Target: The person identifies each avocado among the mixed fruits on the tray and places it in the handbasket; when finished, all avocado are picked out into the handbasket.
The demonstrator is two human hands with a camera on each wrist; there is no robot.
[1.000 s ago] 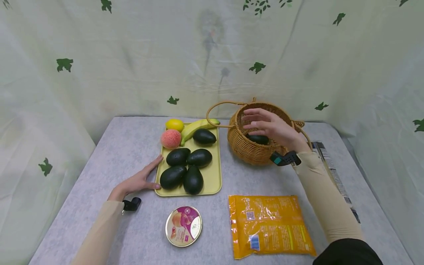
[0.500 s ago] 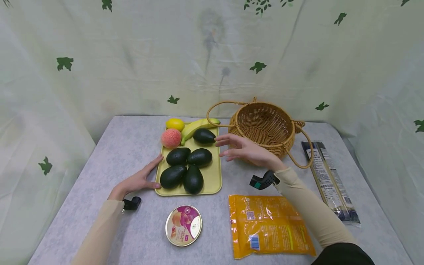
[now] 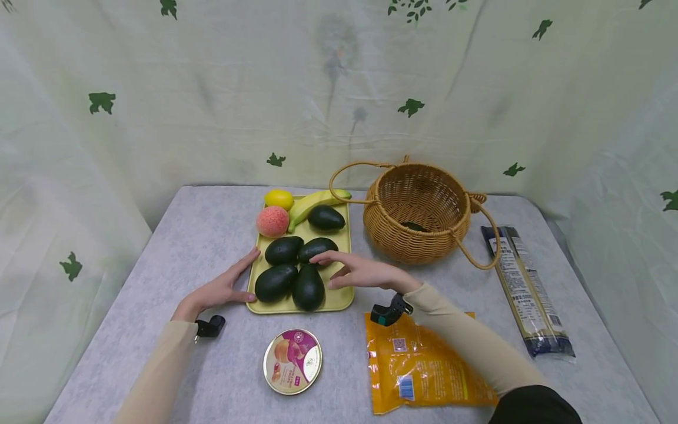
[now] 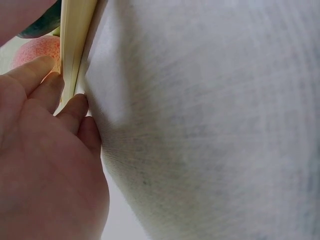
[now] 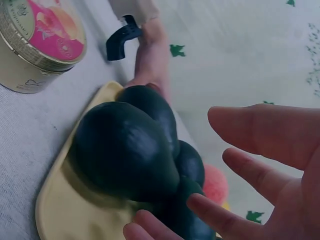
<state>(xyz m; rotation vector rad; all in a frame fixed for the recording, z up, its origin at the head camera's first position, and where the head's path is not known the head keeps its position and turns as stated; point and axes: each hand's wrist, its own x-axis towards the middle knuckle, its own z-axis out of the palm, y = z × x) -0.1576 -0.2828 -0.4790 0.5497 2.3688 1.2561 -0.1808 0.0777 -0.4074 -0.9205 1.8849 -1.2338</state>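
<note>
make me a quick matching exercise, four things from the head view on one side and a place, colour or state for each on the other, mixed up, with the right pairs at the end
Things
1. left hand
2. right hand
3. wicker basket
4. round tin

Places, colours and states
A. on the near side of the tray
B. golden brown and woven
C. touching the left edge of the tray
D. at the avocados, gripping none

Right pairs
1-C, 2-D, 3-B, 4-A
</note>
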